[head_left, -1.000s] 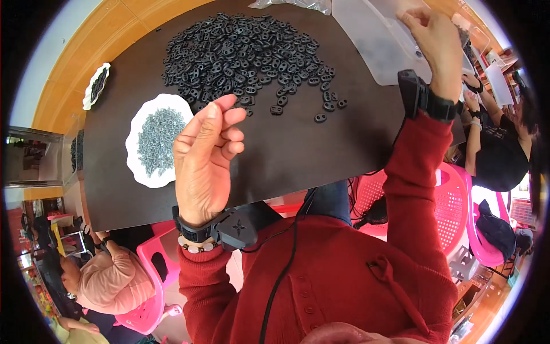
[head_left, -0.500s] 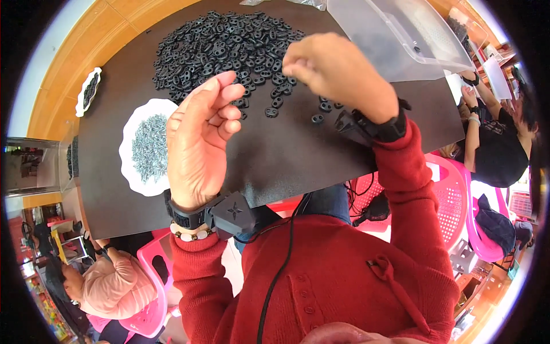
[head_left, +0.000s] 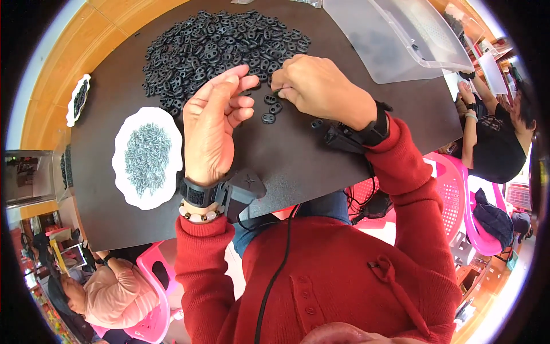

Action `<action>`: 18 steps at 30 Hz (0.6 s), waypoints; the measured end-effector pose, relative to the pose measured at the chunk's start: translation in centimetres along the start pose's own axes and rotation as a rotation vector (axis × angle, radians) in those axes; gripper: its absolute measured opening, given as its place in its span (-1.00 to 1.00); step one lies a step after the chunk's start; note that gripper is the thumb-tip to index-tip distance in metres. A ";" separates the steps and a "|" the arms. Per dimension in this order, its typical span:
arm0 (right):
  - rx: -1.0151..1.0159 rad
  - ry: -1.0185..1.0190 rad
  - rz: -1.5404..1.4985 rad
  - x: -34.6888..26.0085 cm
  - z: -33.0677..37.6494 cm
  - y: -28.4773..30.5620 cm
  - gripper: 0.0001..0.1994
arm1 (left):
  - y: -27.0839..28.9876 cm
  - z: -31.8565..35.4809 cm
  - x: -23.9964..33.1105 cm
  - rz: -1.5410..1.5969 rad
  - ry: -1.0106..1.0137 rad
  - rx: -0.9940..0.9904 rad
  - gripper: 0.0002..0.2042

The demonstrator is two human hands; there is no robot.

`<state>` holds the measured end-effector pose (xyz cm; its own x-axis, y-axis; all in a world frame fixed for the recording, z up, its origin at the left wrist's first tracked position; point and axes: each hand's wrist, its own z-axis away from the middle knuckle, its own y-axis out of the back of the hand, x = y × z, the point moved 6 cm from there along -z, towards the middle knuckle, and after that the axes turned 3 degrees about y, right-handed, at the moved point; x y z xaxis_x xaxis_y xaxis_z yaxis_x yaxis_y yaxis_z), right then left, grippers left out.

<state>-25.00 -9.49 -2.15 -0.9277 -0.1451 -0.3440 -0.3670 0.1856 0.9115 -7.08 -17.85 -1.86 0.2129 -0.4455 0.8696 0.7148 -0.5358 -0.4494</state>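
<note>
A large heap of small black plastic cord locks (head_left: 212, 49), each with two holes, lies at the far side of the table. My left hand (head_left: 215, 120) is raised palm up in front of the heap, thumb and forefinger pressed together; what they pinch, if anything, is too small to make out. My right hand (head_left: 323, 92) reaches down at the heap's near right edge, its fingertips closed beside a few loose cord locks (head_left: 269, 109). A dark bit shows at those fingertips, mostly hidden. Left of my left hand stands a scalloped white plate (head_left: 119, 166) of small metal springs (head_left: 148, 157).
A clear plastic bin (head_left: 395, 71) rests at the table's far right. A smaller white dish (head_left: 70, 118) with black pieces sits at the far left edge. People sit to the left (head_left: 114, 292) and right (head_left: 498, 132), by pink chairs (head_left: 152, 266).
My right hand has come down and leftward to the loose cord locks at the heap's edge. My left hand has shifted slightly right, its thumb and forefinger still together.
</note>
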 end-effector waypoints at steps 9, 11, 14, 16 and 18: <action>0.116 -0.135 -0.667 -0.7 -1.7 3.8 -0.79 | 0.3 -1.3 -0.4 -0.168 0.005 -0.001 -0.75; 0.125 -0.150 -0.765 -0.6 -1.3 4.1 -0.79 | -0.7 -1.0 -0.6 -0.181 0.019 -0.023 -0.74; 0.112 -0.134 -0.779 -0.9 -0.9 4.7 -0.80 | -1.6 -0.6 -0.8 -0.198 -0.003 -0.066 -0.73; 0.099 -0.125 -0.784 -0.9 -0.6 4.9 -0.81 | -1.6 -0.5 -1.2 -0.213 -0.014 -0.064 -0.73; 0.086 -0.116 -0.788 -1.1 -0.4 5.0 -0.81 | -1.6 -0.4 -1.3 -0.228 -0.026 -0.061 -0.74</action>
<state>-25.76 -8.81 2.88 -0.3926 -0.1635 -0.9051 -0.9170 0.1453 0.3715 -8.73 -16.71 -2.38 0.0684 -0.2900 0.9546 0.7048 -0.6631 -0.2520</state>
